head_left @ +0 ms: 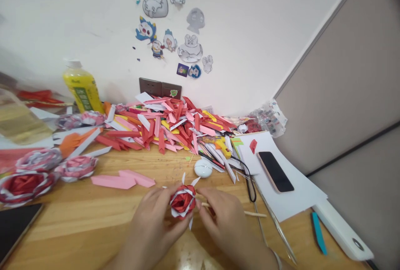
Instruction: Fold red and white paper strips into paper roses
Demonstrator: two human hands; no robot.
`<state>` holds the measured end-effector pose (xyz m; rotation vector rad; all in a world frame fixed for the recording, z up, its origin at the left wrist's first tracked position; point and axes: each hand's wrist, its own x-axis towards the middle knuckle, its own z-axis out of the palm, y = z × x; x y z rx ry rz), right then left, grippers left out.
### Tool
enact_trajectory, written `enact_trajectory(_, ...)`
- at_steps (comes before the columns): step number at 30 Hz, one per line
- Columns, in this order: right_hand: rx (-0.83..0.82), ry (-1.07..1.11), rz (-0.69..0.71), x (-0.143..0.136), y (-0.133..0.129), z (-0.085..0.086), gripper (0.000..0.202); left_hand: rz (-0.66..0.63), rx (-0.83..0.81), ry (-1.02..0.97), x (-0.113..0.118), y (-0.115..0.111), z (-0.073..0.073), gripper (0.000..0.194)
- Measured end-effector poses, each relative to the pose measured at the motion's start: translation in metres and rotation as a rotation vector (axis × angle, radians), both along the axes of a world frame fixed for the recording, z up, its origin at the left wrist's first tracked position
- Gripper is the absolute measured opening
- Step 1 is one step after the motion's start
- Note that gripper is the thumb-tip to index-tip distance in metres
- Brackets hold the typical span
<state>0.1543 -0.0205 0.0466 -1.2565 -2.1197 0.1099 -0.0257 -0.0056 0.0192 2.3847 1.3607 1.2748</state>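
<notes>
A red and white folded paper flower [183, 201] is held between my two hands just above the wooden table. My left hand [156, 216] wraps its fingers and thumb around the flower's left and lower side. On the right, my right hand [223, 213] touches the flower's edge with thumb and fingertips, and a thin wooden stick [254, 214] passes under or through this hand. White paper tips stick out above and below the flower. A white rounded object [203, 168] lies just beyond the hands.
A heap of red, pink, white and yellow paper strips [168, 124] lines the wall. Finished paper flowers [78, 166] and a yellow bottle [83, 86] stand left. Right are a yellow glue gun [222, 146], its cable, a phone [275, 171] on white paper [300, 203] and a teal tool [318, 233].
</notes>
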Motion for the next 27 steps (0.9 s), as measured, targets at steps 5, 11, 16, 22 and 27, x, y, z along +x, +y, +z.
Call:
enact_trajectory(5, -0.206, 0.004, 0.021, -0.001, 0.001, 0.006, 0.025, 0.007, -0.123, -0.122, 0.001, 0.002, -0.005, 0.032)
enact_trajectory(11, -0.198, 0.065, -0.012, 0.007, 0.007, 0.009, 0.022, -0.026, -0.096, -0.1, -0.001, 0.002, -0.008, 0.045)
enact_trajectory(16, -0.163, 0.035, 0.027, 0.012, 0.011, 0.013, 0.021, 0.023, 0.038, -0.011, -0.008, 0.008, -0.009, 0.055)
enact_trajectory(22, -0.207, -0.001, 0.122, 0.014, 0.011, 0.015, 0.02, -0.184, -0.095, -0.039, -0.008, 0.009, -0.014, 0.067)
enact_trajectory(27, -0.177, -0.047, 0.172, 0.019, 0.017, 0.01, 0.019, -0.361, -0.312, -0.244, -0.002, 0.0, -0.014, 0.07)
